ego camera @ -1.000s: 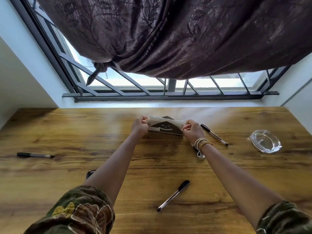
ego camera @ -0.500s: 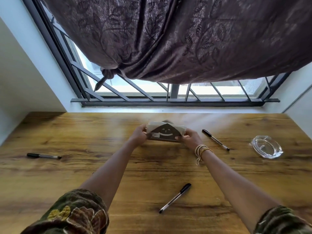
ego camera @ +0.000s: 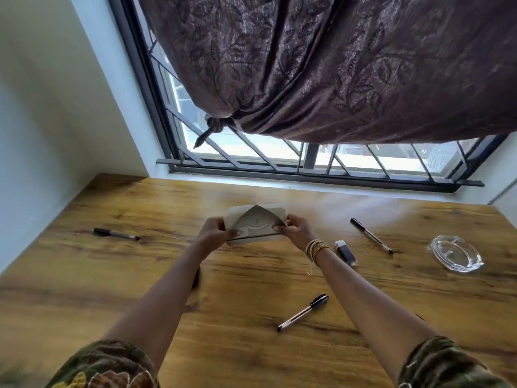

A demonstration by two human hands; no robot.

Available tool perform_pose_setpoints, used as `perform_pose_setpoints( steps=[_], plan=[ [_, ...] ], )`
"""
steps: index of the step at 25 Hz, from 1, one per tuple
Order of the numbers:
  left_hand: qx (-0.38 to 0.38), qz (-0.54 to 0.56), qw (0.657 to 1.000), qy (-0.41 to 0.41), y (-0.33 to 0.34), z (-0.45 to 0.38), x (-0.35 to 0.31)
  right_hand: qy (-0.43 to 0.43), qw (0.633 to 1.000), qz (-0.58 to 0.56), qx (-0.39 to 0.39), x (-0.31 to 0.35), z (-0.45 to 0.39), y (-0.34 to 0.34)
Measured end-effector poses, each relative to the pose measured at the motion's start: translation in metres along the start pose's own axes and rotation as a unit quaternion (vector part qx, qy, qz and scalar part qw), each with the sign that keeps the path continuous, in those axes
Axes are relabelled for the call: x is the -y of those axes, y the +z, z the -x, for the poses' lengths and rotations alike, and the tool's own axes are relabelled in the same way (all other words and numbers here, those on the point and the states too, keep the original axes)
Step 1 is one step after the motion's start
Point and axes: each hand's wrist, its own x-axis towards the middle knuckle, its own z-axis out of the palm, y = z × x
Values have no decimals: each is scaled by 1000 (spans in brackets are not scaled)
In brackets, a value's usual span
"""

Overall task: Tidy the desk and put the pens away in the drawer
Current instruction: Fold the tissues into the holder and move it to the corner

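Across the wooden desk (ego camera: 84, 275), reading from the left wall, one pen (ego camera: 116, 234) lies alone near the left edge with bare wood all round it. Toward the middle, the left hand (ego camera: 214, 233) grips the left end of a pale folded paper napkin holder (ego camera: 256, 225) with curled fingers, and the right hand (ego camera: 298, 229) pinches its right end; the piece is held between them close over the desk, not far from the window sill. Whether its lower edge touches the wood cannot be told. Under the left forearm a dark object is mostly hidden. Between the two forearms, nearer the front edge, a second pen (ego camera: 303, 312) lies slantwise, apart from both arms. Just right of the right wrist with its bangles (ego camera: 316, 249) sits a small dark lighter (ego camera: 346, 252), and beside that a third pen (ego camera: 371, 235). Near the right edge stands a glass ashtray (ego camera: 457, 253), well apart from the pens.
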Motion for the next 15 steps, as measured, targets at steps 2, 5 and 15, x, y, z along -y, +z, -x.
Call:
perform_pose_setpoints(
  steps=[2, 5, 15],
  plan=[
    [-40, 5, 999, -9, -12, 20, 9, -8, 1000, -2, 26, 8, 0, 15],
    [-83, 32, 996, -21, -39, 52, 20, -20, 999, -14, 45, 32, 7, 44],
    [-300, 81, 948, -69, -185, 89, 81, -45, 996, -3, 77, 126, -5, 206]
  ],
)
